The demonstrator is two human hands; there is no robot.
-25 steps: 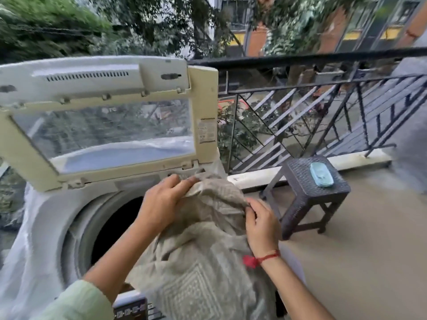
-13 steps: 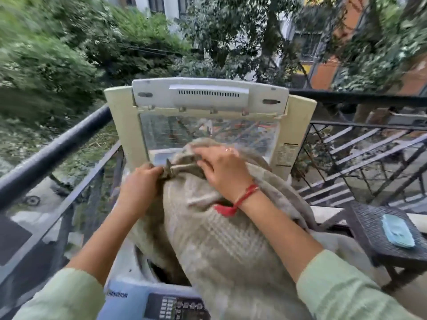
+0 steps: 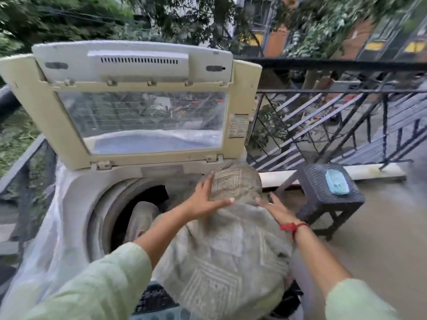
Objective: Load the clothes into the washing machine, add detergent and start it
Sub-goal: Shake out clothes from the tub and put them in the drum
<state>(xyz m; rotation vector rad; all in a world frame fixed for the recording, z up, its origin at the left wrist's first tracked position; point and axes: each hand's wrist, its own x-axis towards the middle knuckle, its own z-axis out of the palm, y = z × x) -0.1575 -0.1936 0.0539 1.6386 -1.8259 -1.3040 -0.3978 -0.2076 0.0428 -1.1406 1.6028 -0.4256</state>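
While our head view shows the washing machine (image 3: 76, 197) with its lid (image 3: 129, 100) up, the big grey cloth (image 3: 221, 262) lies mostly over the rim, only partly in the drum. Our left hand (image 3: 203, 199) and right hand (image 3: 275, 209) rest flat and spread on it, gripping nothing; we judge loading is underway, with detergent and start still left.

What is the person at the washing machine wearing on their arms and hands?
Both arms wear loose, pale green sleeves of a lightly textured fabric, pushed up so the forearms are bare. The right wrist carries a red thread bracelet with a knot and loose ends. The left hand is bare, with no gloves. The right hand may wear a thin ring, but blur makes that uncertain.
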